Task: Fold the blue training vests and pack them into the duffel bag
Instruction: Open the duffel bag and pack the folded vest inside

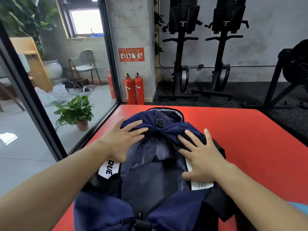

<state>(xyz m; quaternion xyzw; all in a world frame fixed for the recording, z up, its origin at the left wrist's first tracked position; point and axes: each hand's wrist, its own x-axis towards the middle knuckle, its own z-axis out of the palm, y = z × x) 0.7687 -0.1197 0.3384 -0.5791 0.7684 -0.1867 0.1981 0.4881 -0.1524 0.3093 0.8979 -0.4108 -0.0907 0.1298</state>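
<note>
One navy duffel bag [100,210] lies lengthwise on the red surface [250,147], its near end at the bottom of the view, where a black buckle [133,219] sits. Both forearms reach over it from either side. At the right edge, below the right forearm, a sliver of light blue cloth [300,209] shows; I cannot tell whether it is a vest.

The bag's top gapes open, showing grey lining. Two white labels sit at the opening. One [109,169] is on the left rim, just below the left hand. The other [200,184] is on the right rim, partly under the right hand.

The left hand [123,140] lies flat, fingers straight and spread, on the bunched navy fabric at the far left of the opening. The right hand [201,157] mirrors it on the far right rim, fingers splayed and palm down. Neither hand pinches anything. A black ring [160,122] sits on the bag's far end between the fingertips.

Beyond the red surface, one potted plant [76,110] stands behind the glass. Two red fire extinguishers [134,89] stand side by side at the pillar, under one red sign [131,54]. Two upright black exercise machines [180,47] stand against the back wall.
</note>
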